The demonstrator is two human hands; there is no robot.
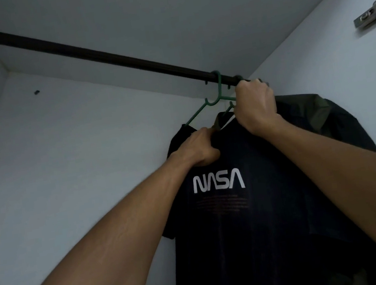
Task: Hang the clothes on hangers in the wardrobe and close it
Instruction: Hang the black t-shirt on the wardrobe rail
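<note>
Hanging is underway: our right hand (256,105) grips the green hanger (218,93) at the rail (95,52), left hand (199,149) fingers pinching the NASA T-shirt (242,219); next, settle the hook and release.

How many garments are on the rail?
2 visible: a black NASA T-shirt in front, and a dark olive shirt behind it by the right wall. More may be hidden behind.

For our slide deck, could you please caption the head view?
Both hands, left and right, hang a black NASA T-shirt on a green plastic hanger from the dark wardrobe rail.
</note>
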